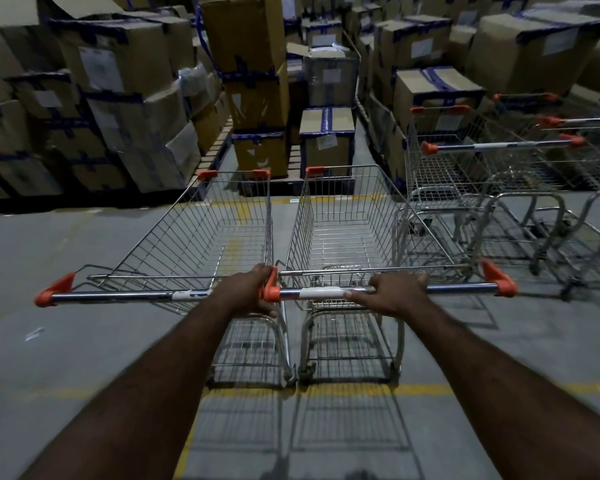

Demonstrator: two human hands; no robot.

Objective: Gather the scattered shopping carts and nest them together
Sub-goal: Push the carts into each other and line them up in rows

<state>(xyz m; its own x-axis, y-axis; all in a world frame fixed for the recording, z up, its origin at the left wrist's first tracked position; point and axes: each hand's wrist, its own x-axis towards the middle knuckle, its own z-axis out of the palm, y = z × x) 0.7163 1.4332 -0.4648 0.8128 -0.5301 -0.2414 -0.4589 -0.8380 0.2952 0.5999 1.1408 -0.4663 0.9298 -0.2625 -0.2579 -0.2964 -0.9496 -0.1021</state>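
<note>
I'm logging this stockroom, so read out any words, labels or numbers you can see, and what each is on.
No text is legible.
Paper labels on the cardboard boxes: too blurred to read.
Blue-white sticker on the left cart's handle: blurred, unreadable.
White sticker on the right cart's handle: blank or too blurred to tell.

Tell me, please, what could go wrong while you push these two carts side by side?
The left hand grips the inner end of the handle of the left cart, so that cart may swing off line. The right cart, held by the right hand, stands close beside the row of carts and could snag on it. Stacked boxes stand ahead; both carts could hit them.
</note>
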